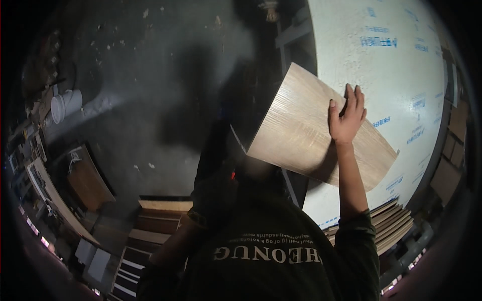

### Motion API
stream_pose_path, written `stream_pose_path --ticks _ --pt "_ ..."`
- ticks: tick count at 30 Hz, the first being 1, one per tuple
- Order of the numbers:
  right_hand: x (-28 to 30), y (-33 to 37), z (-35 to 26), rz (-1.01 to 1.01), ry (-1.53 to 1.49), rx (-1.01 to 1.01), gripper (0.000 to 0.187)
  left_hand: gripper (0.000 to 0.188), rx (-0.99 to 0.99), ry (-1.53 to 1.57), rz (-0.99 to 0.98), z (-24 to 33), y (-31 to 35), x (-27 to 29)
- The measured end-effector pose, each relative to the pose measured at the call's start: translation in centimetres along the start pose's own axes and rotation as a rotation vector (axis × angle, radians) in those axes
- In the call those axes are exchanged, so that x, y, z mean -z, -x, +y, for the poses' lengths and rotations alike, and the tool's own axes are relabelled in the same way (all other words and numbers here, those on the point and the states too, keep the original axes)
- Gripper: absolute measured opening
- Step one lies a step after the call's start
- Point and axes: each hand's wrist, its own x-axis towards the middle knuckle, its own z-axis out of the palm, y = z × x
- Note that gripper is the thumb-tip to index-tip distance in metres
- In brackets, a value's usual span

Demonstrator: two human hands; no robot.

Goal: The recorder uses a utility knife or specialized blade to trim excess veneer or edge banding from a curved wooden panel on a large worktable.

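Pressing flat on the wood panel [311, 133], right hand [346, 118] has fingers spread loose; left hand's hidden, can't tell

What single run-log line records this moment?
right hand: flat on wood-grain panel | panel: tilted over white sheet | left hand: out of view | stacked panels: below

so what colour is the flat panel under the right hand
Light tan with a fine wood-grain pattern: the flat rectangular panel under the right hand, clearest in the head view.
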Motion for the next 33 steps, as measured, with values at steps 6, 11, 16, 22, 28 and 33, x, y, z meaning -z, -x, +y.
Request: stream_pose_path --ticks 6,11,16,22,28,33 --pt "0.7 0.1 0.6 -0.023 -0.019 0.005 0.063 0.055 0.107 0.229 -0.165 0.6 -0.7 0.0" --pt "0.5 -0.3 0.4 -0.02 -0.019 0.044 0.061 0.054 0.133 0.282 -0.182 1.0 -0.8 -0.2" --pt "0.6 -0.3 0.4 -0.021 -0.002 0.041 0.061 0.055 0.117 0.275 -0.163 1.3 -0.5 -0.4" --pt "0.6 -0.3 0.4 -0.022 -0.024 0.039 0.062 0.054 0.127 0.259 -0.176 1.7 -0.7 -1.1" --pt "0.6 -0.3 0.3 -0.019 -0.032 0.034 0.063 0.044 0.276 0.212 -0.321 2.5 -2.0 -0.4" --pt "0.6 -0.3 0.3 -0.018 -0.025 0.035 0.064 0.037 0.368 0.095 -0.373 2.9 -2.7 -0.6"
